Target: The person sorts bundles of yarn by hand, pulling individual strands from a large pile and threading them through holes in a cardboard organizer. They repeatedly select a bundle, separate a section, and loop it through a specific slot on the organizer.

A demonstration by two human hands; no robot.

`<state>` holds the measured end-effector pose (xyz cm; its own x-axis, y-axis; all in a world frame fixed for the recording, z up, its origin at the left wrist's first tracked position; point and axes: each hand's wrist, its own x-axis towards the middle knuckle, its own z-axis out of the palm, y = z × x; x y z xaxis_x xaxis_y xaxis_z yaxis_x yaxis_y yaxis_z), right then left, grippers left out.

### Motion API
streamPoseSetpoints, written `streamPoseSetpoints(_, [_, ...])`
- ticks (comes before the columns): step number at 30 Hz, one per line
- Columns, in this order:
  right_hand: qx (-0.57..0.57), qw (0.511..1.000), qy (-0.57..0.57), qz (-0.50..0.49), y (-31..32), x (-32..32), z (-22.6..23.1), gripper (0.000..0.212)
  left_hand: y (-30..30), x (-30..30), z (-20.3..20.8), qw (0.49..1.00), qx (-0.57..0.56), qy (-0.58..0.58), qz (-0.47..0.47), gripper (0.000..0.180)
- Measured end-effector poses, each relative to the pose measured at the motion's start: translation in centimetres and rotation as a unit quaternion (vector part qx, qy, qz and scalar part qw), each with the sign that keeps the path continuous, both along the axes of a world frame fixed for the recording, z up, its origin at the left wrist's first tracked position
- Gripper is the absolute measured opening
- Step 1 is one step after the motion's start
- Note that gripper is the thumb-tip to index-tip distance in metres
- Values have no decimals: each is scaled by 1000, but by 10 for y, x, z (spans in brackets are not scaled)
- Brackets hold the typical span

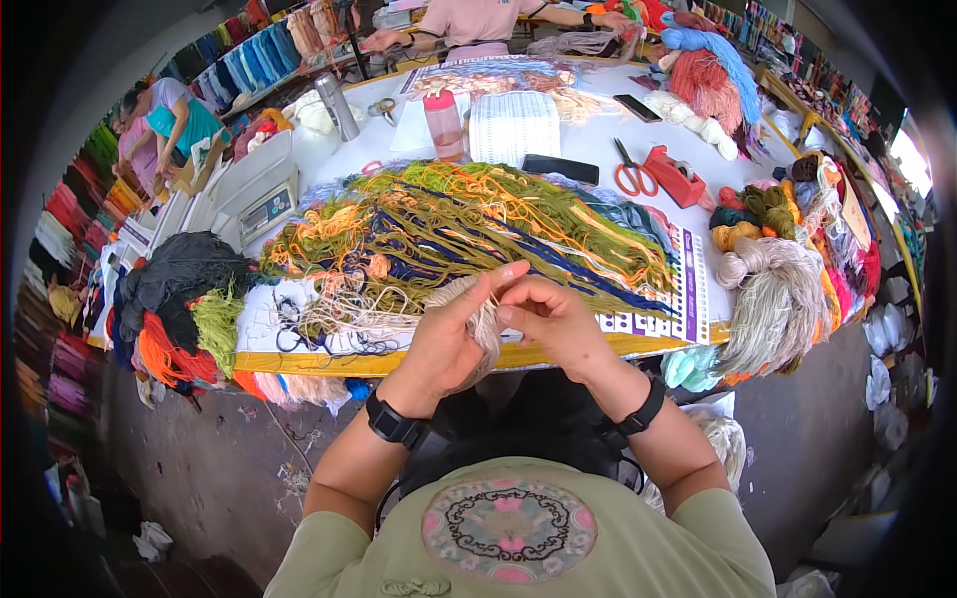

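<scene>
A beige skein of yarn [485, 334] hangs over my left hand [439, 344], whose fingers are closed around it just above the table's front edge. Its thumb and a fingertip point up and to the right. My right hand [563, 324] is closed in a pinch at the skein's right side, its fingertips on the strands. How many strands it grips is too small to tell. Just beyond both hands a wide heap of olive, orange and navy yarn [469, 224] spreads across the table. Loose cream strands [364, 317] lie left of my left hand.
Red-handled scissors [635, 177], a red tape dispenser [675, 177], a black phone [561, 168] and a pink bottle [443, 125] stand or lie beyond the heap. A scale [267, 212] and dark skeins [184, 284] are left; grey-beige skeins [773, 299] hang right. A person sits opposite.
</scene>
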<state>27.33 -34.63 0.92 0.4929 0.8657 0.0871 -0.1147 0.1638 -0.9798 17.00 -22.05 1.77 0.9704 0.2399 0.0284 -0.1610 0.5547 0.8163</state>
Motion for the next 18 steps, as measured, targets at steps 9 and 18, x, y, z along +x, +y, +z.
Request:
streamPoseSetpoints(9, [150,974,120,-122,-35,35,-5,10,39,-26,-4,995,20,97,30,41])
streamPoseSetpoints(18, [221,749,-14,-625,-274,177,-19,16,128,-82,9,967,-121,-84,206,32])
